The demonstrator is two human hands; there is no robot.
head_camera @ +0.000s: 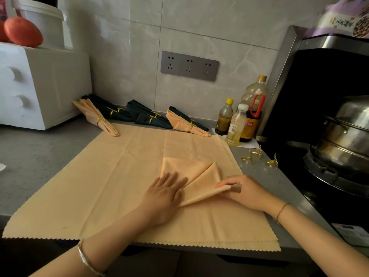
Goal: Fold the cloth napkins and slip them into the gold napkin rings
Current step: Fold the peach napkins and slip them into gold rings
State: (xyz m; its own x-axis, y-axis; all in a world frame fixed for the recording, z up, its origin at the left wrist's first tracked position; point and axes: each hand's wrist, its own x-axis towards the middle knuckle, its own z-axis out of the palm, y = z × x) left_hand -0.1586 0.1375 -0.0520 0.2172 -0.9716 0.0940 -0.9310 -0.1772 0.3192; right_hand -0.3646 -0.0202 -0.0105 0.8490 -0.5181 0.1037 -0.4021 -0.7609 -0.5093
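Observation:
A folded peach napkin lies on top of flat peach napkins spread over the grey counter. My left hand presses flat on the folded napkin's left part. My right hand pinches its right flap and lifts that edge off the surface. Three loose gold napkin rings with leaf ornaments lie on the counter to the right. Along the back wall sit several finished napkins in gold rings, peach ones and dark green ones.
A white appliance stands at the back left. Oil and sauce bottles stand at the back right. A steel pot sits on the black stove at the right. The counter's front edge runs just under the flat napkins.

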